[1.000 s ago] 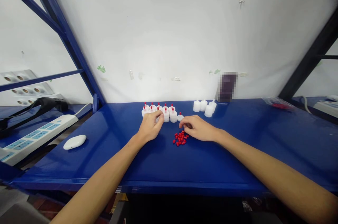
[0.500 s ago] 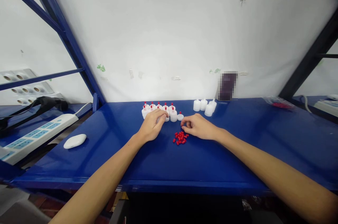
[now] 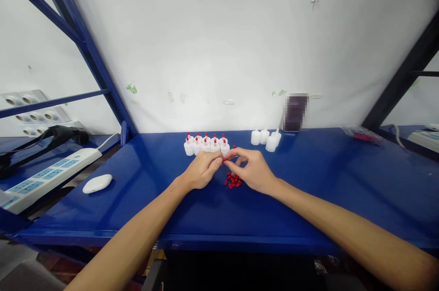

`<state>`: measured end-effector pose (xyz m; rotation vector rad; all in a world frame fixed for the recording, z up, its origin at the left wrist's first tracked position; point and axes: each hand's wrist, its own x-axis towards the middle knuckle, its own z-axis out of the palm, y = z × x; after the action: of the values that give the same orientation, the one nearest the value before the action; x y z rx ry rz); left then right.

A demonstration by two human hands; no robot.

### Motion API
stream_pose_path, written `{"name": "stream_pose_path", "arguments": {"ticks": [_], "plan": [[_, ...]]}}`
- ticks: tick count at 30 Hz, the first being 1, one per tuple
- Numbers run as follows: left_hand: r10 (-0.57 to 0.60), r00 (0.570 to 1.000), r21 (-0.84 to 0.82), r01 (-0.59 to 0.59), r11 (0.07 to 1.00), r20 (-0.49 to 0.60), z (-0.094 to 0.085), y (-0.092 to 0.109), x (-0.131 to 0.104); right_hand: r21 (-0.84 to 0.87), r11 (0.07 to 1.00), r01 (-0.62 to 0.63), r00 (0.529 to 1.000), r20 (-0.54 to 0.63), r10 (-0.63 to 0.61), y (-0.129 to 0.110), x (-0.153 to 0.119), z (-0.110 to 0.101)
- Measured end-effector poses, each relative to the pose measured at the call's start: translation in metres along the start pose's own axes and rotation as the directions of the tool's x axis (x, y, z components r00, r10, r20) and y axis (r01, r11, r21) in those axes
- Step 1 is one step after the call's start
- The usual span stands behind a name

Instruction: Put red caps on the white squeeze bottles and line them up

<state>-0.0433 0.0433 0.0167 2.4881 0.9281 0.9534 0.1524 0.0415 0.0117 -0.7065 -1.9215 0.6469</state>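
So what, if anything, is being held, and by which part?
A small red piece: the right hand pinches it near one end; its other end meets the left hand.

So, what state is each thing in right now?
White pieces in rows: upright, red-tipped
Four white pieces farther right: upright, untipped
Loose red caps: heaped
Right hand: fingers pinching small red piece
Left hand: fingers curled, grip unclear
Oval white case: closed
Power strip: cable attached
Clear bag: partly filled

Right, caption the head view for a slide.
Left hand and right hand meet at a red cap near white bottles on a blue table.
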Motion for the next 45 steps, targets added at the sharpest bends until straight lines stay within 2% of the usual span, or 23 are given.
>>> {"name": "stream_pose_path", "arguments": {"ticks": [4, 10, 13, 17, 19, 23, 27, 34, 37, 41, 45], "plan": [[-0.014, 1.000, 0.054, 0.013, 0.998, 0.019, 0.002, 0.002, 0.001, -0.019, 1.000, 0.002, 0.999, 0.035, -0.001, 0.002, 0.000, 0.000], [-0.063, 0.998, 0.051, 0.065, 0.997, -0.027, 0.002, 0.007, 0.001, -0.096, 0.978, 0.183, 0.983, 0.017, -0.183, 0.001, -0.001, 0.000], [-0.061, 0.997, 0.044, 0.063, 0.997, -0.046, 0.001, 0.007, 0.001, -0.111, 0.969, 0.220, 0.975, 0.032, -0.218, 0.001, -0.001, 0.001], [-0.074, 0.987, 0.033, 0.080, 0.996, -0.140, -0.003, 0.004, -0.001, -0.082, 0.991, 0.107, 0.994, 0.015, -0.106, 0.005, 0.000, -0.004], [-0.069, 0.978, 0.019, 0.074, 0.997, -0.197, -0.007, 0.002, -0.002, -0.124, 0.991, 0.048, 0.999, 0.006, -0.048, 0.010, 0.001, -0.010], [-0.054, 0.967, 0.028, 0.063, 0.998, -0.249, -0.013, 0.003, -0.003, -0.281, 0.960, 0.017, 0.992, 0.125, 0.019, 0.022, 0.003, -0.026], [-0.063, 0.972, 0.047, 0.075, 0.996, -0.228, -0.014, 0.005, -0.002, -0.365, 0.931, 0.000, 0.967, 0.239, 0.094, 0.029, 0.005, -0.032], [-0.104, 0.977, 0.020, 0.110, 0.994, -0.185, -0.014, 0.005, -0.001, -0.339, 0.941, -0.021, 0.973, 0.210, 0.097, 0.030, 0.005, -0.029], [-0.123, 0.977, 0.018, 0.128, 0.992, -0.176, -0.015, 0.001, -0.001, -0.308, 0.951, 0.004, 0.971, 0.230, 0.070, 0.029, 0.005, -0.030], [-0.116, 0.970, 0.130, 0.146, 0.981, -0.214, -0.012, -0.003, -0.002, -0.256, 0.965, 0.061, 0.958, 0.285, 0.015, 0.028, 0.003, -0.030], [-0.089, 0.987, 0.214, 0.116, 0.970, -0.132, -0.003, 0.000, -0.001, -0.197, 0.975, 0.100, 0.977, 0.206, -0.059, 0.023, 0.002, -0.021]]}}
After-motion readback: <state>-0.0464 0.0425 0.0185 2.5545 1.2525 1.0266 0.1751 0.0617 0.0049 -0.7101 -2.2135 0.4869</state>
